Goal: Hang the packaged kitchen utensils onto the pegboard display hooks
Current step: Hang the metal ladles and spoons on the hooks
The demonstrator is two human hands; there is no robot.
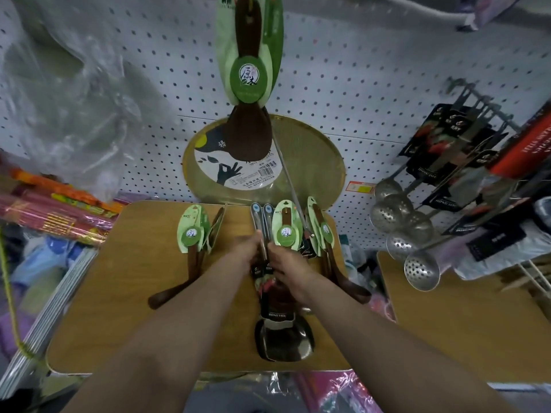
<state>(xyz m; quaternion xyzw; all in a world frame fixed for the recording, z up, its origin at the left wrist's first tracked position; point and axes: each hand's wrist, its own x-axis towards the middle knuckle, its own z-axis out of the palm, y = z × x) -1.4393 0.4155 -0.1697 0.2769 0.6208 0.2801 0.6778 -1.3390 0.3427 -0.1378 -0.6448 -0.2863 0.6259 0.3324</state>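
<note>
Picking-up step: both the left hand (250, 248) and right hand (283, 261) pinch the steel ladles (283, 329) mid-worktop (98, 323); next, lift toward a pegboard (343, 84) hook.

The left hand (249, 248) and right hand (283, 263) hide the steel utensils' handles (262, 225); the hanging wooden spoons (249, 55) run past the top edge

Your left hand (249, 248) and right hand (283, 259) grip the metal spatulas (280, 323) | wooden table (119, 308) | wooden spoon (249, 84) hangs on pegboard (357, 70)
</note>
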